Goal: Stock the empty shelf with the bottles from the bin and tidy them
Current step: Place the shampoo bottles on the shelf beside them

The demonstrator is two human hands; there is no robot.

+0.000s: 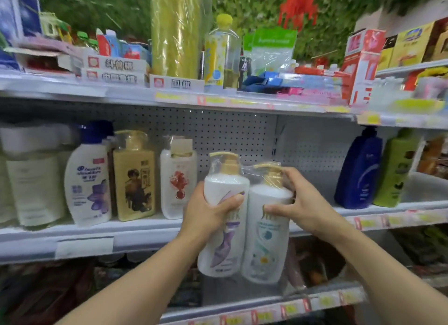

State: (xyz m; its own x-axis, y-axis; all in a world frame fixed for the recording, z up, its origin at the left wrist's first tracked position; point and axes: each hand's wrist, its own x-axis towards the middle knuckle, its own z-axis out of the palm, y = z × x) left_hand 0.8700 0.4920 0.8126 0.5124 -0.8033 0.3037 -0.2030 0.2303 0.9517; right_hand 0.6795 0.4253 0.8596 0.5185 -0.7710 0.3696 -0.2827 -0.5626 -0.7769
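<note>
Pump bottles held before the middle shelf (pixel 145 230)
Left hand (pixel 206 213) gripped the purple-label pump bottle (pixel 224 227); right hand (pixel 303 203) gripped the green-label pump bottle (pixel 265 240).

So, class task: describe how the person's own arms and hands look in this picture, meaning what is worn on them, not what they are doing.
Both forearms are bare as far as the frame shows; no sleeve comes into view. The left hand and right hand wear no gloves, and no watch, bracelet or ring shows on the wrists or fingers. The fingernails look short and unpainted, though the picture is a little blurred.
</note>
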